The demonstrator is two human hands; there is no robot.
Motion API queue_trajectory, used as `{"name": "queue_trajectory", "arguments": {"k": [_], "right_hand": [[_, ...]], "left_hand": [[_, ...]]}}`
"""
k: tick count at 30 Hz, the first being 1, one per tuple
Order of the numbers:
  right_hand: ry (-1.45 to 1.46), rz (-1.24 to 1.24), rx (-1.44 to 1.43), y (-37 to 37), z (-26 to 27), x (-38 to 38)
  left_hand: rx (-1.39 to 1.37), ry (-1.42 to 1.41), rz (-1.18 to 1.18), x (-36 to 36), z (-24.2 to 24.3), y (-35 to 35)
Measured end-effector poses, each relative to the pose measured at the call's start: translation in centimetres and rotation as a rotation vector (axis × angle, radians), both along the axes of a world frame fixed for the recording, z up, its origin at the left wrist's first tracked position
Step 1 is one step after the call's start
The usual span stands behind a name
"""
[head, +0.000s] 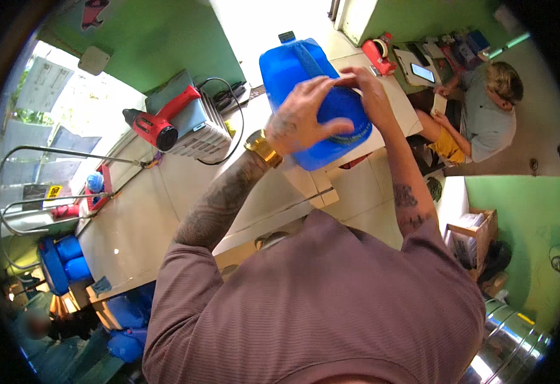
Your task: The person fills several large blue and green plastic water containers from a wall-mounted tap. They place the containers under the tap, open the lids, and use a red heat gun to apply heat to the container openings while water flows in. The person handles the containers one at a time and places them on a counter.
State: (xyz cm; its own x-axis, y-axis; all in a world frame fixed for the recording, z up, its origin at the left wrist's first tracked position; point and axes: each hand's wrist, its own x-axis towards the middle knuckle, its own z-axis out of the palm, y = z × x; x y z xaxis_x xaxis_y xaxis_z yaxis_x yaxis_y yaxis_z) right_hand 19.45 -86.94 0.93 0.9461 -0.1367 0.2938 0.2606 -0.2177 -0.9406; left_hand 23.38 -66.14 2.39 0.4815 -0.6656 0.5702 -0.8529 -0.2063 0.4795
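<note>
A blue plastic jerrycan (287, 67) with a moulded handle (307, 58) and a dark cap (287, 36) lies at the edge of the table in front of me. My left hand (306, 113), a gold watch (263, 148) on its wrist, spreads over the jerrycan with the thumb apart from the fingers. From the other side my right hand (368, 96) reaches over the jerrycan's edge, fingers bent towards my left fingertips. The hands overlap the jerrycan, so the surface beneath them is partly hidden. Whether the right fingers grip anything cannot be made out.
A red heat gun (157, 122) rests on a grey box (198, 129), its black cord looping beside it. Farther right are a red tape dispenser (379, 55) and a seated person (486, 115). Bent metal rods (68, 151) jut near the window; blue containers (126, 312) stand below the table (164, 221).
</note>
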Motion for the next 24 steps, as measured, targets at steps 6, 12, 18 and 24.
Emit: {"name": "queue_trajectory", "arguments": {"k": [6, 12, 18, 24], "right_hand": [[0.052, -0.094, -0.171, 0.0, -0.4, 2.1], [0.086, -0.378, -0.227, 0.8, -0.9, 1.9], [-0.105, -0.613, 0.02, 3.9, -2.1, -1.5], [-0.069, -0.522, -0.477, 7.8, -6.9, -8.3]], "left_hand": [[0.224, -0.088, 0.215, -3.3, -0.7, -2.6], [0.204, -0.141, 0.114, -1.4, -1.5, -3.0], [0.04, 0.068, -0.067, 1.0, -2.0, 0.1], [-0.068, 0.26, -0.007, -1.2, -5.8, 2.9]]}}
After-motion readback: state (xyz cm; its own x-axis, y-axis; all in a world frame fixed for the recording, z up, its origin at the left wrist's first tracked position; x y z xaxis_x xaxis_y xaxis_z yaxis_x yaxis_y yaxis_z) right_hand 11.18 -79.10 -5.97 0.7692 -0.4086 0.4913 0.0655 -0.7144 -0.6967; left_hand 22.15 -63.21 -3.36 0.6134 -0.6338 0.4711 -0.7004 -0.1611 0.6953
